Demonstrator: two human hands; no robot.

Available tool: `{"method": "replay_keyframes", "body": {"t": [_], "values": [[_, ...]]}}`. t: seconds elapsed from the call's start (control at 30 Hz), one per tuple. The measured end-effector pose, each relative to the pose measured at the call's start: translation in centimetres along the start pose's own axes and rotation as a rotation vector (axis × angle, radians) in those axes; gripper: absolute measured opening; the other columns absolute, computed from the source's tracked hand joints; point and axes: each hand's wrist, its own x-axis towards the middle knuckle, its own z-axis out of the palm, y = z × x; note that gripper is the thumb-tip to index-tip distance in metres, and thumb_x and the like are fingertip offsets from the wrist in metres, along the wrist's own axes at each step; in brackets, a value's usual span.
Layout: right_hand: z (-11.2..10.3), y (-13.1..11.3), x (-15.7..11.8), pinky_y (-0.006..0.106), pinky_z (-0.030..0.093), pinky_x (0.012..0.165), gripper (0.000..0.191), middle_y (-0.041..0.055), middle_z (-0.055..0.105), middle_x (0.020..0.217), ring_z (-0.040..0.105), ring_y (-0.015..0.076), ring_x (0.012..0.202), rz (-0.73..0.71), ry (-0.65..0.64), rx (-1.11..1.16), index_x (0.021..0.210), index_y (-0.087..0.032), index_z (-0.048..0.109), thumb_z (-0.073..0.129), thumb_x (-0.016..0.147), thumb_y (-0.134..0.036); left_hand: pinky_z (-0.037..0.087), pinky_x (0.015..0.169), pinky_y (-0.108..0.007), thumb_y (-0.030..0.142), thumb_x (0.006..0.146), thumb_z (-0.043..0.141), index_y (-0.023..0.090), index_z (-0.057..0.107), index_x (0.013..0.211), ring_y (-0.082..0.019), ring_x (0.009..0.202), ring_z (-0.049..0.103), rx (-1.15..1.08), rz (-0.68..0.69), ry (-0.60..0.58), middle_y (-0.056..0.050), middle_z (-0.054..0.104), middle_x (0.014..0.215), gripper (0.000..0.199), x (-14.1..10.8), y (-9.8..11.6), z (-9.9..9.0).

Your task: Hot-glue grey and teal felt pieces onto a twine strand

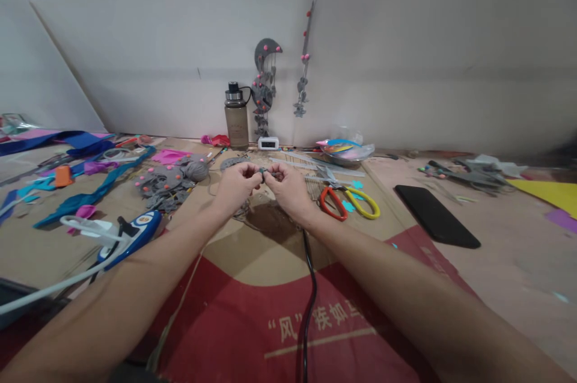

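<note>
Near the middle of the view, my left hand point(238, 186) and my right hand point(287, 188) meet above the cardboard sheet point(247, 260). Fingertips of both hands pinch a small dark grey piece point(262, 174) between them; its shape is mostly hidden. Grey yarn hangs below my left hand. Scissors with one red and one yellow handle point(363, 202) lie just right of my right hand. A black cable point(311, 287) runs from beneath my right hand toward the front edge.
Left of the hands are a blue-and-white iron point(135, 235), grey felt pieces point(166, 181) and a teal strip point(97, 190). A bottle point(237, 121) and a small clock point(268, 143) stand behind. A black phone point(436, 214) lies to the right.
</note>
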Motion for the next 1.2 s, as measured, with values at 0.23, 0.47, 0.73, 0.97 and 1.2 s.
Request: {"method": "replay_keyframes", "body": {"t": [0.23,0.47,0.73,0.97,1.2], "values": [[-0.1,0.1,0.1,0.024,0.034,0.057,0.020,-0.0022,0.053,0.067,0.041,0.0113,0.059,0.037,-0.050,0.035,0.079,-0.017,0.060,0.055,0.076,-0.037,0.033,0.042,-0.019,0.028,0.068,0.063,0.016,0.057,0.071,-0.007,0.042,0.045,-0.194,-0.099,0.030,0.002,0.054,0.052,0.014,0.2,-0.8,0.2],[-0.5,-0.1,0.5,0.024,0.033,0.055,0.018,-0.0033,0.050,0.061,0.040,0.0108,0.056,0.102,-0.035,0.035,0.073,-0.017,0.059,0.053,0.074,-0.035,0.036,0.043,-0.019,0.035,0.065,0.070,0.014,0.061,0.073,-0.008,0.047,0.049,-0.228,-0.100,-0.052,0.001,0.057,0.057,0.023,0.0,-0.6,0.2],[-1.9,0.5,1.8,0.024,0.033,0.058,0.014,-0.0022,0.055,0.065,0.045,0.0111,0.059,-0.022,-0.223,-0.122,0.074,-0.018,0.058,0.051,0.077,-0.029,0.039,0.054,-0.021,0.034,0.064,0.073,0.014,0.070,0.079,-0.008,0.059,0.052,-0.136,-0.124,-0.261,-0.004,0.063,0.073,0.025,1.2,0.2,-2.0],[-2.5,-0.8,1.6,0.026,0.034,0.068,0.009,0.0024,0.059,0.078,0.049,0.0146,0.073,-0.374,-0.338,-0.469,0.078,-0.019,0.062,0.053,0.078,-0.019,0.035,0.044,-0.019,0.042,0.067,0.073,0.014,0.069,0.072,-0.009,0.050,0.050,-0.012,-0.086,-0.318,-0.002,0.059,0.057,0.028,1.3,0.5,-2.7],[-2.3,-1.2,1.1,0.027,0.036,0.069,0.015,0.0031,0.059,0.085,0.051,0.0157,0.076,-0.332,-0.274,-0.416,0.094,-0.019,0.057,0.052,0.080,-0.019,0.049,0.051,-0.022,0.028,0.060,0.081,0.013,0.069,0.079,-0.010,0.051,0.058,-0.181,-0.235,-0.281,-0.005,0.067,0.064,0.027,1.4,0.3,-2.5]]}}
